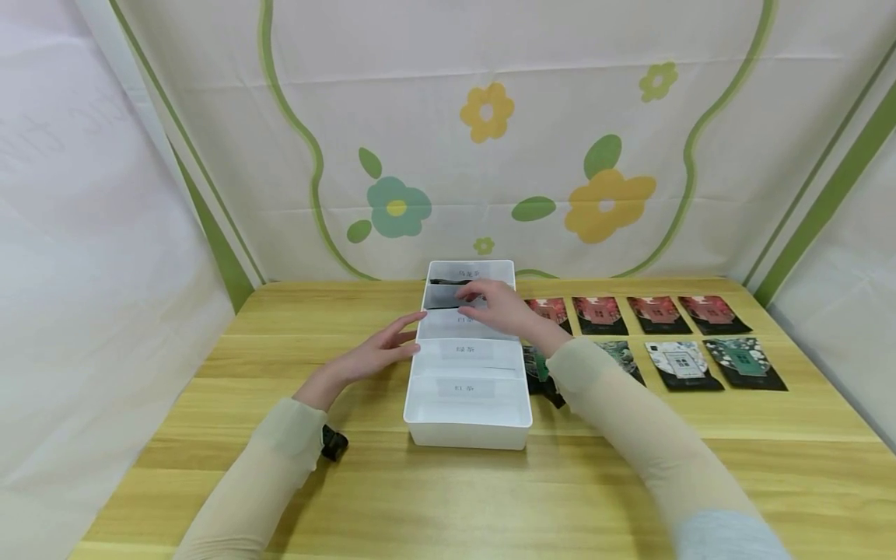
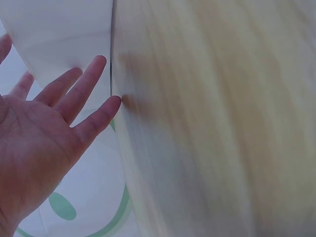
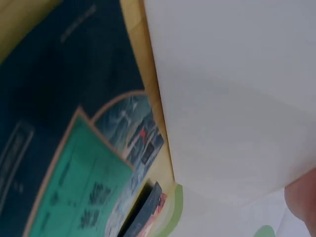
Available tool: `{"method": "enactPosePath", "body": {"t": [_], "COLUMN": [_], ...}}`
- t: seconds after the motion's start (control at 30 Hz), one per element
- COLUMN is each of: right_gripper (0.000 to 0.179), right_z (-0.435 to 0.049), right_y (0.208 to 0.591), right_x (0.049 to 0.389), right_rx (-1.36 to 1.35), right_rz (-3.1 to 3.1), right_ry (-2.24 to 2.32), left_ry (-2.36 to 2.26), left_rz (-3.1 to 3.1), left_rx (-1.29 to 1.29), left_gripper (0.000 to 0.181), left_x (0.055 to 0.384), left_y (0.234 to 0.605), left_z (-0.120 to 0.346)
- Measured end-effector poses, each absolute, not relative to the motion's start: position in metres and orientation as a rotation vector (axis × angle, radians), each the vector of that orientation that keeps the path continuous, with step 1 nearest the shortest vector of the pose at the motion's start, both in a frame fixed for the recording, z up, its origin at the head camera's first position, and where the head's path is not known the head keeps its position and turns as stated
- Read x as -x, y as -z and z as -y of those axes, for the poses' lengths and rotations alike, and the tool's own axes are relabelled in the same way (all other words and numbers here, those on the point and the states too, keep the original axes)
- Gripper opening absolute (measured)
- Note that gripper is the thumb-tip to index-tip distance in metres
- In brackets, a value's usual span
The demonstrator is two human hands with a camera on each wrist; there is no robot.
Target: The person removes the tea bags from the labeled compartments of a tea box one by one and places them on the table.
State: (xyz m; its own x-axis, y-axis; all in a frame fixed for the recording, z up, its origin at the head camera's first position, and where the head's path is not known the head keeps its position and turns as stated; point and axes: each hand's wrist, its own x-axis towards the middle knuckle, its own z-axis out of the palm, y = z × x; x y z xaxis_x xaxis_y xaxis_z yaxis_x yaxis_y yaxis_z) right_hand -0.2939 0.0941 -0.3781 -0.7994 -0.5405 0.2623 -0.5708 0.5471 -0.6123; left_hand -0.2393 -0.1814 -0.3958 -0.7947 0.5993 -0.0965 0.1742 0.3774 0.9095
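A long white divided box stands on the table, its compartments carrying small printed labels. My left hand is at its left side with fingers spread and fairly straight, fingertips at the wall; the left wrist view shows that hand holding nothing. Over the far compartments is my right hand, thumb and index finger apart, with no thing visible between them. Dark edges of packets show in the compartments beside those fingers. Only a bit of the right hand enters the right wrist view.
Right of the box lie red-and-black packets in a back row. Nearer are a white-and-black packet, a green-and-black packet and others partly behind the right arm. A patterned cloth hangs behind the wooden table.
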Motion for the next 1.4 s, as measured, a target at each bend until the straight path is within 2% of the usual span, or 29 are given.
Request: {"method": "enactPosePath", "body": {"t": [0.6,1.4], "right_gripper": [0.01,0.01], "right_z": [-0.0908,-0.0931], "right_y": [0.38,0.3814], "right_x": [0.2921,0.2879], "right_rx": [-0.877,-0.74], "right_rz": [2.792,2.567], "right_ry": [-1.122,-1.262], "left_ry": [-1.438,-1.416], "left_rz": [-2.19,-2.22], "left_rx": [-0.729,-0.688], "left_gripper": [0.062,0.062], "left_x": [0.2417,0.2403], "left_y": [0.4003,0.3963], "left_z": [0.1814,0.1799]}}
